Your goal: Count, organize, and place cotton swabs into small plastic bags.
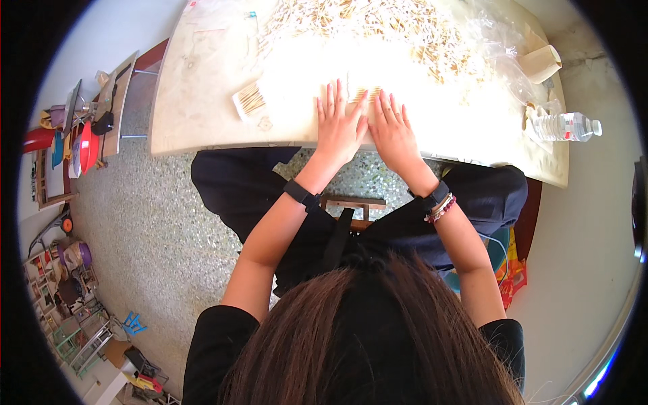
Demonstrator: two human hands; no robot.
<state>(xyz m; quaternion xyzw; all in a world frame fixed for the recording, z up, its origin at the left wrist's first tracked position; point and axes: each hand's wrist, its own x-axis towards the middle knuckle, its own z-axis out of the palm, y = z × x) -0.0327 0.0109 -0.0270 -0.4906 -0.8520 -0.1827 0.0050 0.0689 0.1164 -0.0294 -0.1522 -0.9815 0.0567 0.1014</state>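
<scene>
Two bare hands lie palm down at the near edge of a pale table (196, 88), side by side, thumbs close together. The left hand (339, 128) has its fingers straight and slightly spread; the right hand (395, 135) is equally flat and extended. Neither is closed around anything. A small row of wooden-stemmed cotton swabs (363, 93) lies between their index fingers; glare hides whether the palms press on others.

A black band circles each wrist, and a red-and-white beaded bracelet (440, 208) sits beside the right one. To the left of the hands, a small white box (238, 106) holds more swabs. Beyond, a loose heap of swabs (439, 47) spreads across the table's far side, with crumpled clear plastic (499, 34) at its right.

At the table's right edge is a clear plastic bottle (563, 127) whose label has red marks, its writing too small to read. Under the table's right end is a red-and-yellow printed bag (516, 273), its print also unreadable, beside a teal bucket (498, 251)
</scene>
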